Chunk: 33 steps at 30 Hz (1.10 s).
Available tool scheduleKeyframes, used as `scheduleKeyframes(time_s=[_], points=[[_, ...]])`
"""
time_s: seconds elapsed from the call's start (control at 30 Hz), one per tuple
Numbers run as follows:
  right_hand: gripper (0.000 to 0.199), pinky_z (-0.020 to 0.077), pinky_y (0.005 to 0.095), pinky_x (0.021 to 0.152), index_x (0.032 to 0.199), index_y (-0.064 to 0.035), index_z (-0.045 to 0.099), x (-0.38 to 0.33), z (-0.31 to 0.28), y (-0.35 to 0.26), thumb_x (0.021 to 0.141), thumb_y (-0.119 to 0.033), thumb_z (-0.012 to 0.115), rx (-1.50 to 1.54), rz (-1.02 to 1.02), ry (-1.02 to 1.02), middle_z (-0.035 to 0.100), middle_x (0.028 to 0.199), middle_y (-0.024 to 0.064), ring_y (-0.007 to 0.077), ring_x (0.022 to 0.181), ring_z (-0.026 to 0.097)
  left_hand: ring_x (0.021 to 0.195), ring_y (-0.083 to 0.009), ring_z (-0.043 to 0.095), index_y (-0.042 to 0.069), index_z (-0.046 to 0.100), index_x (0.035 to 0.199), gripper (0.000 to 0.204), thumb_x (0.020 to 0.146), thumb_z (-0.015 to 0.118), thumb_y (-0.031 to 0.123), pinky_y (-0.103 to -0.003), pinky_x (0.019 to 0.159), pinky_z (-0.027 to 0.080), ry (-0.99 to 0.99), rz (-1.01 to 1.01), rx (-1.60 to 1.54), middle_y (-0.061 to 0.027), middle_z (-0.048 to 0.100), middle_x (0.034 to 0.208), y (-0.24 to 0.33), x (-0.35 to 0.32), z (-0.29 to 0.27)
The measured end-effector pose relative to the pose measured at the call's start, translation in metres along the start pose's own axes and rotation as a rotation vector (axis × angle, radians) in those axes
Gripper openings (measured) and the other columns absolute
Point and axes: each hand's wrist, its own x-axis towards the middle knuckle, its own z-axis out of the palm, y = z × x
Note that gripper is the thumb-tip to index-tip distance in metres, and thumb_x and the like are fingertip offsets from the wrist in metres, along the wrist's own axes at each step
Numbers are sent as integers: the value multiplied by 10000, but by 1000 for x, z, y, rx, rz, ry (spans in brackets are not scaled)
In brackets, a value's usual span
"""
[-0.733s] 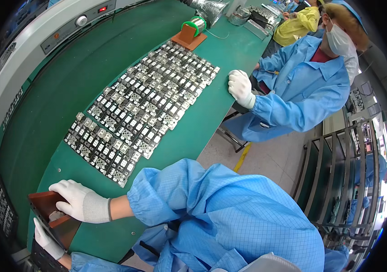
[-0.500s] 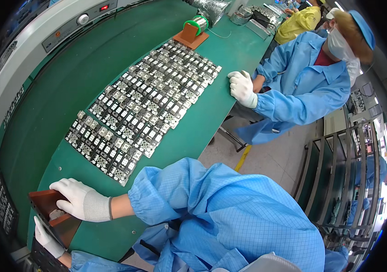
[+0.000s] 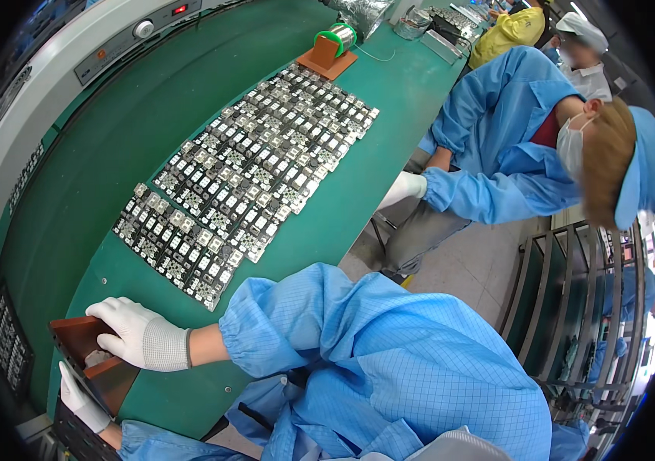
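A brown open-topped box (image 3: 74, 332) with a dark outer side sits at the left end of the green bench. My right hand (image 3: 132, 332), in a white glove, reaches over it; the fingers bend over its rim and the thumb lies at the inner side. My left hand (image 3: 82, 398), also gloved, presses against the box's dark side with its fingers close together. Part of that hand is hidden behind the box wall. Between the box walls, under my right thumb, lies a small pale lump (image 3: 97, 358); its kind is too small to tell.
Rows of small circuit boards (image 3: 243, 169) cover the bench middle. Beyond them a solder wire spool (image 3: 335, 38) stands on a brown holder. A co-worker in a blue coat (image 3: 496, 146) sits at the bench's right edge. A dark rack (image 3: 565, 307) stands behind.
The co-worker's gloved hand has dropped from above the bench edge to the lap, and the co-worker's head has turned and lowered. My hands stay on the box nearly unmoved.
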Motion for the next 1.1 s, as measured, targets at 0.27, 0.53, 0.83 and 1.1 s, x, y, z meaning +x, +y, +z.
scheduleKeyframes(time_s=[0.27, 0.53, 0.83, 1.1], points=[[388, 445, 470, 997, 1228, 5, 520, 0, 2, 1, 909, -205, 592, 10, -22, 25, 581, 1144, 206, 394, 1119, 545, 881, -153, 607, -73, 634, 1182, 516, 1064, 504, 412, -289, 790, 518, 6, -20, 6, -97, 657, 1056, 6, -5, 5], [384, 447, 448, 1018, 1251, -18, 525, 0, -3, -2, 920, -206, 578, -12, -8, -9, 579, 1173, 178, 358, 1147, 546, 847, -142, 577, -71, 652, 1113, 509, 1066, 498, 412, -285, 753, 495, 11, 2, 35, -68, 632, 965, 18, -10, 13], [364, 458, 442, 1000, 1253, -32, 527, -1, -4, -2, 941, -212, 578, -17, -24, 1, 591, 1131, 196, 363, 1114, 567, 850, -157, 618, -45, 686, 1068, 500, 1063, 499, 419, -290, 766, 518, 31, -1, -12, -92, 683, 973, 14, -7, 15], [394, 446, 443, 1025, 1278, -12, 514, 1, -8, -3, 947, -215, 579, -30, -22, -20, 582, 1185, 202, 368, 1158, 552, 744, -108, 582, -22, 691, 1006, 453, 1050, 541, 403, -239, 670, 476, 96, -8, 1, -24, 658, 886, 14, -7, 20]])
